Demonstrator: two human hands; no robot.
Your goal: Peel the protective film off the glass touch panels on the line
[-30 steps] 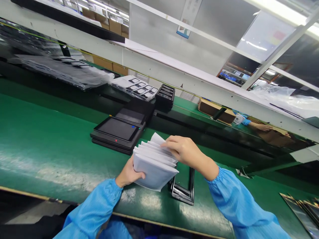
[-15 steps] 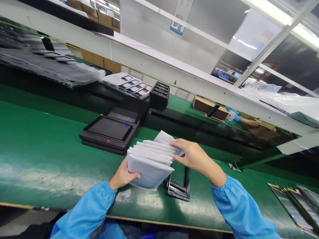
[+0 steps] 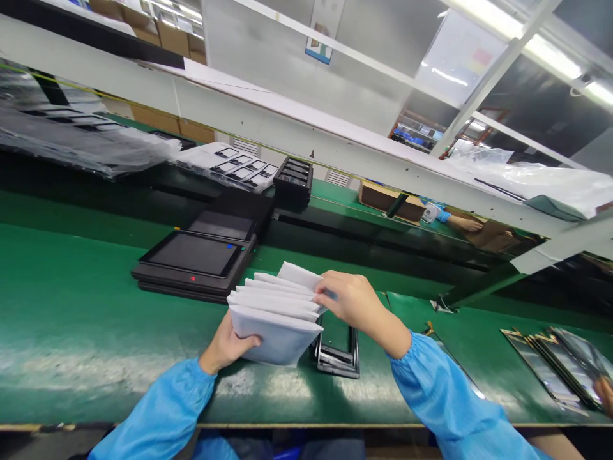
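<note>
A fanned stack of thin white packets (image 3: 275, 332) is held upright over the green bench in front of me. My left hand (image 3: 230, 345) is closed round its left side, thumb across the front packet. At the back of the stack, my right hand (image 3: 352, 303) pinches the upper right edge of a packet; its fingertips are pressed together there. What the packets contain is hidden. Several black rectangular frames (image 3: 339, 369) lie on the bench just right of the stack, partly covered by it and by my right hand.
Left of my hands, a dark screen panel (image 3: 194, 253) tops a pile of black trays (image 3: 179, 287). Behind are a black box with slots (image 3: 294, 179) and sheets of small frames (image 3: 234, 166). Thin glass panels (image 3: 546, 370) lie at right, beside another person's hand (image 3: 604, 393).
My view has swung slightly right. The right hand's fingers have drawn closer together on the rear packet. Another person's hand has come in at the right edge, near the glass panels.
</note>
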